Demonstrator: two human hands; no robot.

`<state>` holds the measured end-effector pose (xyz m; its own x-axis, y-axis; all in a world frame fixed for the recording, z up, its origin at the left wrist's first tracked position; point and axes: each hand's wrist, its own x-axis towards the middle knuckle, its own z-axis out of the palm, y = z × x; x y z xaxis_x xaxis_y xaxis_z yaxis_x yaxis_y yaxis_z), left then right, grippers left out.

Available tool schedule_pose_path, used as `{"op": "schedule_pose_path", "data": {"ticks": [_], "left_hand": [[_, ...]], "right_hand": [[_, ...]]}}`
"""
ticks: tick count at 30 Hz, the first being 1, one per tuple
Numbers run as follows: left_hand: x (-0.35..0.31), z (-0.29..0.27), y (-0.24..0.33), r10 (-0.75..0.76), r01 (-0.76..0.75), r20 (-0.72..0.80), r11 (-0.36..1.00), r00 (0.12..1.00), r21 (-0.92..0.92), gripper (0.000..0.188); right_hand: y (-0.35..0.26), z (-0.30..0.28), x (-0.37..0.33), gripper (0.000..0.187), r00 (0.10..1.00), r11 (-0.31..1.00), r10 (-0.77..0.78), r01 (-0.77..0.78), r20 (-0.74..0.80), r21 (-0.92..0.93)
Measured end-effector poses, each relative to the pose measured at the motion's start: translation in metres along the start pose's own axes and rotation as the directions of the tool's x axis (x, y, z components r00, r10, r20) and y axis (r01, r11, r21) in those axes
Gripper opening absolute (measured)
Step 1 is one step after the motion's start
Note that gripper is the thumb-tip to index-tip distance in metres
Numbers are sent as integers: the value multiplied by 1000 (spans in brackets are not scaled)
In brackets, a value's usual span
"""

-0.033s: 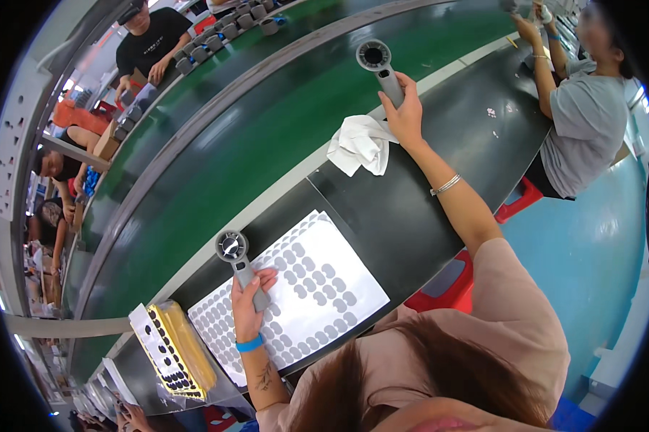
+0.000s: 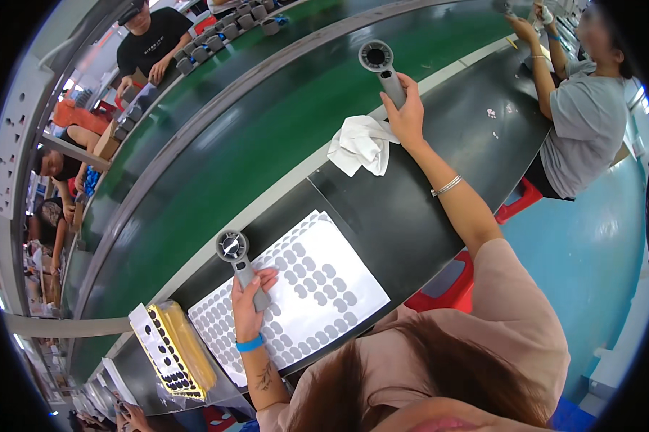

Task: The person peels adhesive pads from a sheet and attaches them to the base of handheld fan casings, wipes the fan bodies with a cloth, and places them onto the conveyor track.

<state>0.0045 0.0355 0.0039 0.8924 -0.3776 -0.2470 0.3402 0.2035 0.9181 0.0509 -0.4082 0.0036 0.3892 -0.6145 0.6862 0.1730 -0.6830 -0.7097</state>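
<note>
Dial taken over the worker's downward view, twelve at the top. Two grey handheld fans in play, one per hand.

First fan (image 2: 244,272) at eight o'clock, round head tipped toward eleven, handle in the left hand (image 2: 246,308), fingers and thumb curled about the grip. It is over a white sheet (image 2: 365,282) printed with rows of grey, bean-shaped pieces; whether the handle touches the sheet I cannot tell.

Second fan (image 2: 382,70) between twelve and one, head out over the green belt (image 2: 216,173), front grille in view. Right hand (image 2: 408,119) closed round its handle, arm stretched well forward. Just below, at one o'clock, a crumpled white cloth (image 2: 360,144) on the dark worktop (image 2: 425,216).

Blue band (image 2: 249,344) on the left wrist, silvery bracelet (image 2: 447,186) on the right.

Between seven and eight: a yellow stack (image 2: 187,338) in clear plastic, black shapes along it. Red stool (image 2: 450,291) at four.

Farther out: co-worker in grey shirt (image 2: 587,111) at two, hands raised, contents too small to read. Co-worker in black shirt (image 2: 151,47) toward half past ten, beside rows of grey parts (image 2: 227,32).
</note>
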Motion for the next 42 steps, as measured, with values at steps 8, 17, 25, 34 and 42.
{"op": "schedule_pose_path", "data": {"ticks": [8, 17, 25, 34, 42], "left_hand": [[1, -1, 2, 9, -9, -4, 1000, 1000, 1, 22], [2, -2, 0, 15, -15, -5, 1000, 1000, -7, 22], [1, 1, 1, 13, -13, -11, 1000, 1000, 1, 22], [0, 2, 0, 15, -15, -21, 1000, 1000, 13, 23], [2, -1, 0, 26, -26, -2, 1000, 1000, 17, 23]], "right_hand": [[15, -23, 2, 46, 1000, 996, 13, -15, -24, -89], [22, -36, -1, 46, 997, 990, 1, -11, -74, -143], [28, -40, -1, 45, 995, 993, 22, -32, -96, -110], [30, -40, -3, 44, 988, 988, 113, -123, -107, -96], [23, -45, -3, 43, 990, 985, 3, -27, -139, -170]]}}
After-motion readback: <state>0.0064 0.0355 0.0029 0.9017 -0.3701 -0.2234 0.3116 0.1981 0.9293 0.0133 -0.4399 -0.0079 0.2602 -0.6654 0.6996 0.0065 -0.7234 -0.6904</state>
